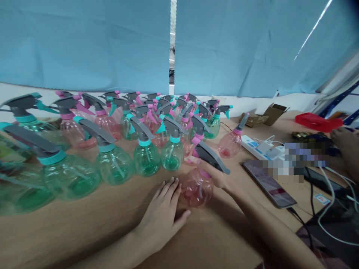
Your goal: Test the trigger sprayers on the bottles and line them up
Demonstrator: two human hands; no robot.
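Observation:
A pink see-through spray bottle (196, 191) with a grey and pink trigger head stands on the table in front of me. My right hand (211, 172) is closed around its neck and trigger head from the right; some of its fingers are hidden behind the bottle. Beside the bottle's lower left, my left hand (165, 207) lies palm down with its fingers stretched out, the fingertips at the bottle's side. Whether they touch it I cannot tell. Just behind stand green spray bottles (172, 155) with turquoise collars.
Several more green and pink spray bottles crowd the table's left and back. At the right are a pink bottle (230, 144), a white power strip (255, 147), a phone (267, 183) on a cable, a cardboard box (273, 115) and a red tray (318, 122). Another person's arm (346, 149) shows at the right edge.

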